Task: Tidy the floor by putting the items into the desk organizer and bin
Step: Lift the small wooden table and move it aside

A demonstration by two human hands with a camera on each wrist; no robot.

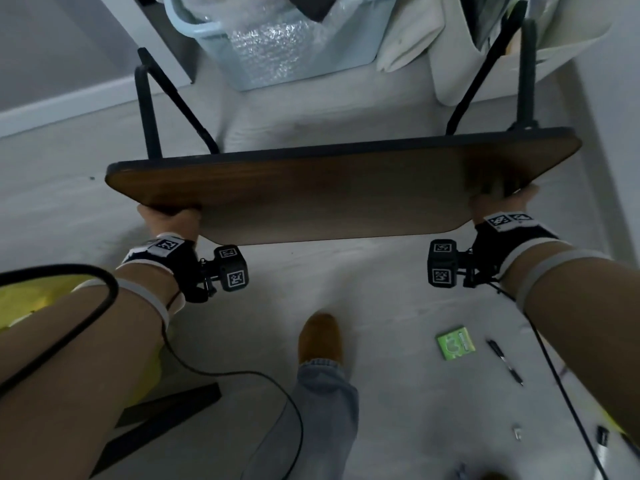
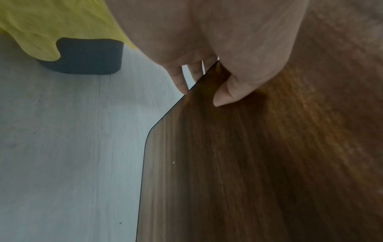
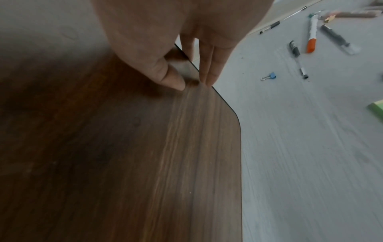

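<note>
I hold a small wooden table point(image 1: 329, 195) off the floor, tilted with its black legs point(image 1: 147, 109) pointing away from me. My left hand point(image 1: 169, 220) grips its left edge, thumb on the top face and fingers underneath point(image 2: 202, 91). My right hand point(image 1: 498, 202) grips the right edge the same way point(image 3: 191, 82). On the pale floor at lower right lie a green packet point(image 1: 455, 342), a black pen point(image 1: 504, 362) and small clips point(image 1: 517, 433). The right wrist view also shows an orange-capped marker point(image 3: 312, 35), more pens point(image 3: 298, 59) and a blue binder clip point(image 3: 270, 76).
A light blue bin point(image 1: 277, 39) with bubble wrap stands beyond the table, beside white bags point(image 1: 485, 64). My foot in a brown shoe point(image 1: 320, 337) is under the table. Something yellow point(image 1: 34, 299) and a dark flat piece point(image 1: 156, 420) are at left.
</note>
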